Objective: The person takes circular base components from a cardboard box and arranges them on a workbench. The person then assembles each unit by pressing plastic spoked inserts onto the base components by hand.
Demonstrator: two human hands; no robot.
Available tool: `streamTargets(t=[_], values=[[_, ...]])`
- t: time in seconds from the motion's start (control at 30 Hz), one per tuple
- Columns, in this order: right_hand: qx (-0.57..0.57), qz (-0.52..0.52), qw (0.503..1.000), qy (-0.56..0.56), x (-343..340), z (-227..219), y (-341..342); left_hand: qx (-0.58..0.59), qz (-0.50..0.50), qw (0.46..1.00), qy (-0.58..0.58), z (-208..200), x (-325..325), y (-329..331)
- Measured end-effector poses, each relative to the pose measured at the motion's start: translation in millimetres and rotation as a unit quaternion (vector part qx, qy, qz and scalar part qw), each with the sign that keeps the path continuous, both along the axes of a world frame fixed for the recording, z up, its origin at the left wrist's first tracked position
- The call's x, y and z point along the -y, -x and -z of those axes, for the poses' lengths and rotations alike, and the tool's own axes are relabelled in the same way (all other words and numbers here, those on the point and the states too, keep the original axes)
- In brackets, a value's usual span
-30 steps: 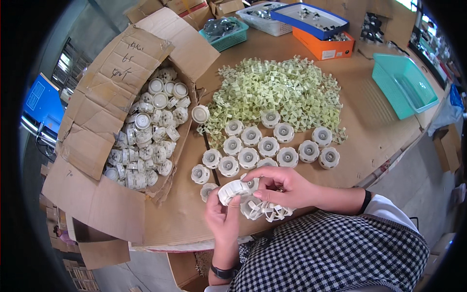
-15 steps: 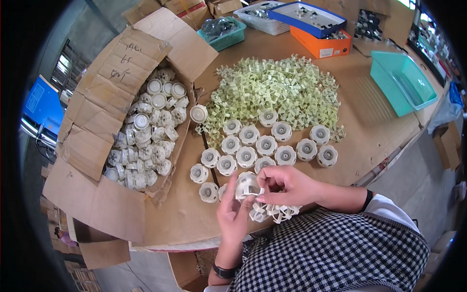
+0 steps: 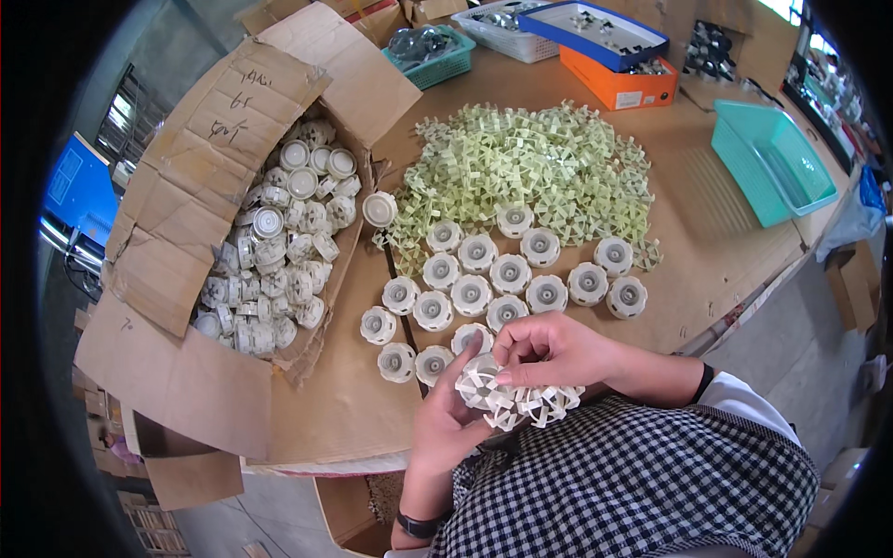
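Observation:
At the table's near edge, my left hand (image 3: pixel 445 420) curls around a round white plastic housing (image 3: pixel 475 379), its thumb and fingers on the sides. My right hand (image 3: pixel 556 352) is closed in a pinch at the housing's right rim; what lies between its fingertips is hidden. Just below the right hand is a small heap of white plastic clips (image 3: pixel 549 405), which overlaps the housing in view. Beyond my hands stand several round white housings (image 3: pixel 472 295) in loose rows, recessed faces up.
A large pile of pale green-yellow clips (image 3: pixel 530 158) covers the table's middle. On the left, an open cardboard box (image 3: pixel 200 186) holds many white housings. A turquoise basket (image 3: pixel 777 167) stands at right; an orange box (image 3: pixel 619 84) under a blue tray (image 3: pixel 595 35) is at the back.
The housing has turned and dropped slightly toward the heap of clips. My left hand has shifted a little lower and closed further around it; my right hand stays at its rim.

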State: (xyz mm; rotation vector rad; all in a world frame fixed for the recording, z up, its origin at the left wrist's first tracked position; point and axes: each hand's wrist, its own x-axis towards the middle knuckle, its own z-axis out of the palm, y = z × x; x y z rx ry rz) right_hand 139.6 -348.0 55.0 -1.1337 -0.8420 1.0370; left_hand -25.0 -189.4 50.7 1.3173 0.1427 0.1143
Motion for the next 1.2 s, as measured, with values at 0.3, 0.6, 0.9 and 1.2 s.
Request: streamTargets(t=[0.3,0.6,0.9,1.2], values=[[0.059,0.021,0.998,0.002,3,-8,2,0.01,-0.103,0.956,-0.275,8,11,0],[0.188,0.029,0.982,0.012,7,-20,3,-0.005,-0.129,0.925,-0.358,12,15,1],[0.223,-0.045,0.974,0.01,5,-18,-4,0.008,-0.132,0.923,-0.36,11,11,7],[0.23,-0.053,0.972,0.008,2,-16,-2,-0.001,-0.126,0.908,-0.4,5,15,2]])
